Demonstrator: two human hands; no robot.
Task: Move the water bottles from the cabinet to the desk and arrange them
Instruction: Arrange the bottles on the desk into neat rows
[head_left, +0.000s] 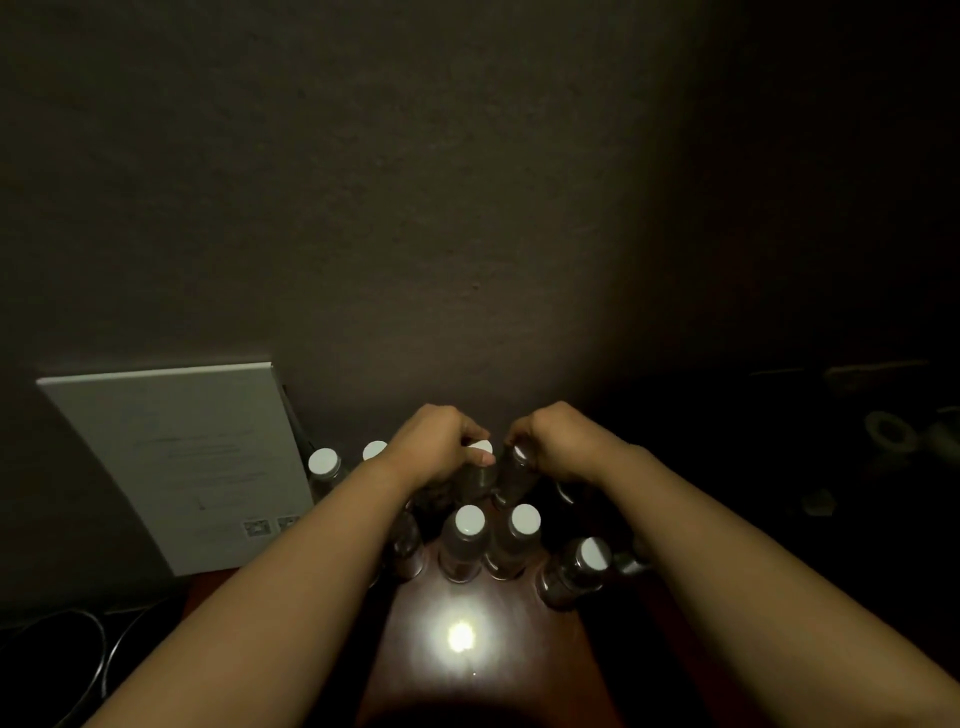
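Left hand (441, 447) and right hand (558, 441), as I see them: each clenched on a white-capped water bottle (480, 467) on the desk (467, 675); nearer bottles between my forearms; grey board (176, 462) leaning left.

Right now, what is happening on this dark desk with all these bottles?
A person is arranging water bottles on a wooden desk. The left hand grips a white-capped bottle near its top, and the right hand grips the neighbouring bottle. More capped bottles stand in a cluster closer to the person. A white board leans on the left.
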